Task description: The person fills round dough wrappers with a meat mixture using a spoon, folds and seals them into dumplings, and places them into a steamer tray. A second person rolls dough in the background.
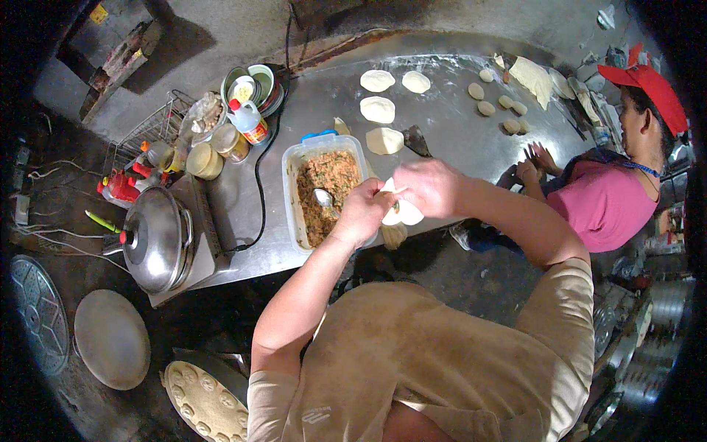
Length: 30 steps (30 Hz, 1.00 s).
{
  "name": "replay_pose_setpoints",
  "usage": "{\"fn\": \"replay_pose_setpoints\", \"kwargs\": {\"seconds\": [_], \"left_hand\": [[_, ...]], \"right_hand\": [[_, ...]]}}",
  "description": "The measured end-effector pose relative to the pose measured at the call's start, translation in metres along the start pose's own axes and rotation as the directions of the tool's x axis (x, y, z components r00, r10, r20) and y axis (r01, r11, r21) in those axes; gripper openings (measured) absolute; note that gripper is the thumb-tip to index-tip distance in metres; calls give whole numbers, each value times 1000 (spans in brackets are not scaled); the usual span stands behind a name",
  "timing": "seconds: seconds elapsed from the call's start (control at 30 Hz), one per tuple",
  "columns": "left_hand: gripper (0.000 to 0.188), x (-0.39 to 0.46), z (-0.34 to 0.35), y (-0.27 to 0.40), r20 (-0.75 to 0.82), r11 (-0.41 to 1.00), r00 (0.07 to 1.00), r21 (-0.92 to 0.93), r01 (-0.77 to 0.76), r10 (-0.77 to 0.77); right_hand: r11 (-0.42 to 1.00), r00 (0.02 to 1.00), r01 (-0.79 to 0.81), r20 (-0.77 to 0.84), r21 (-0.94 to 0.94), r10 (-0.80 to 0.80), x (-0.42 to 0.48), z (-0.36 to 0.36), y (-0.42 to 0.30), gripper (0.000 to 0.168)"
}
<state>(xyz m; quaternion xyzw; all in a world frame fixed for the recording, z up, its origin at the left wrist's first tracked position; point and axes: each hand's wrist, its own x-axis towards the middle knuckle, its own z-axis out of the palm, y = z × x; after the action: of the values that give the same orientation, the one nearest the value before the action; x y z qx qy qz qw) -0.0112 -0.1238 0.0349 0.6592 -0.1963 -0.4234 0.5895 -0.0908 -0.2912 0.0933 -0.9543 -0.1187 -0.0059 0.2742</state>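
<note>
A white dough wrapper [403,212], partly folded around a bit of filling, is held between both hands near the front edge of the metal table. My left hand [363,212] pinches its left side. At its upper right, the fingers of my right hand [428,187] grip the dough's edge. Just left of the hands, a plastic container [288,193] holds minced filling [331,171] with a metal spoon [323,197] resting in it. Several flat dough rounds [377,110] lie on the table beyond my hands, beside a dark scraper [416,141].
A co-worker in a red cap [643,91] works at the table's right, near small dough pieces [486,108]. A black cable [258,177] crosses the tabletop. Jars [230,142], a bottle [248,120] and a lidded metal pan [154,240] stand left. Filled buns [207,400] sit on a tray below.
</note>
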Motion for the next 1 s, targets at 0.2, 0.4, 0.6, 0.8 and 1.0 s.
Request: {"fn": "replay_pose_setpoints", "kwargs": {"seconds": [0.2, 0.4, 0.6, 0.8, 1.0], "left_hand": [[15, 5, 6, 7, -55, 862, 994, -504, 51, -91], [21, -2, 13, -9, 29, 891, 989, -431, 141, -143], [31, 5, -1, 13, 79, 950, 991, -288, 122, -104], [28, 11, -12, -11, 45, 927, 985, -332, 174, -169], [23, 15, -5, -19, 198, 713, 954, -633, 301, -227]], "right_hand": [[995, 996, -88, 26, -42, 89, 4, -2, 23, 23], [978, 999, -19, 28, -207, 25, -9, 8, 4, 22], [992, 988, -71, 133, -108, 85, 13, 0, 11, 21], [998, 995, -48, 83, 34, 45, 3, 12, 15, 14], [999, 999, -48, 5, -25, 48, 2, 23, 17, 16]]}}
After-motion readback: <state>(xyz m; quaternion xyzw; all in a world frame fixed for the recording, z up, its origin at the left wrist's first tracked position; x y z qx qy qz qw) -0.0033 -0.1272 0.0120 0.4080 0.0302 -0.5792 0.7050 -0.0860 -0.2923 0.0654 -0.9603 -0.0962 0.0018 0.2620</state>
